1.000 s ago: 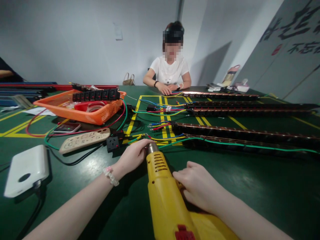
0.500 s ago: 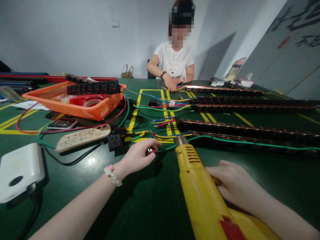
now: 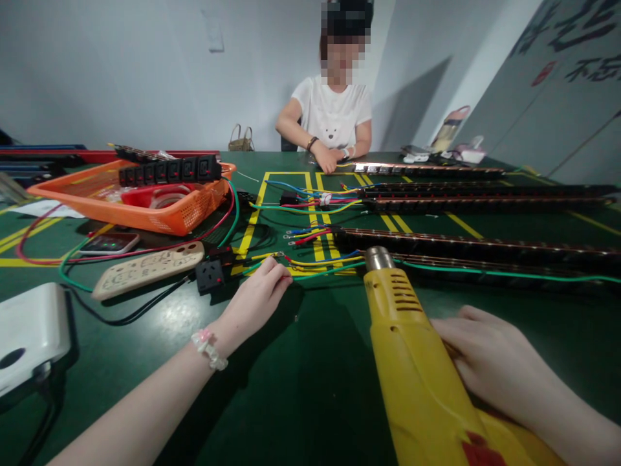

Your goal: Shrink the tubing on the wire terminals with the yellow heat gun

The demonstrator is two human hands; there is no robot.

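My left hand [image 3: 257, 294] is closed in a pinch on the end of a green wire [image 3: 334, 270]; the fingers cover the wire's tip. The wire runs right, along the front of a long black socket strip [image 3: 466, 244]. My right hand [image 3: 490, 356] grips a yellow heat gun [image 3: 412, 349], mostly from its far side. The metal nozzle [image 3: 379, 259] points forward, just in front of the strips and well right of my left hand. Yellow and blue wires [image 3: 323, 263] with ring terminals lie just beyond my left fingertips.
An orange basket [image 3: 179, 223] holds a short socket strip and red parts. Nearby lie a phone [image 3: 110, 243], a beige board [image 3: 148, 268], a black socket block [image 3: 209, 277] and a white device [image 3: 33, 336]. Across the table a co-worker [image 3: 334, 116] handles another strip.
The heat gun has moved right, its nozzle farther from my left hand. My left fingers have closed over the green wire's ring terminal, which showed before. The view has shifted slightly.
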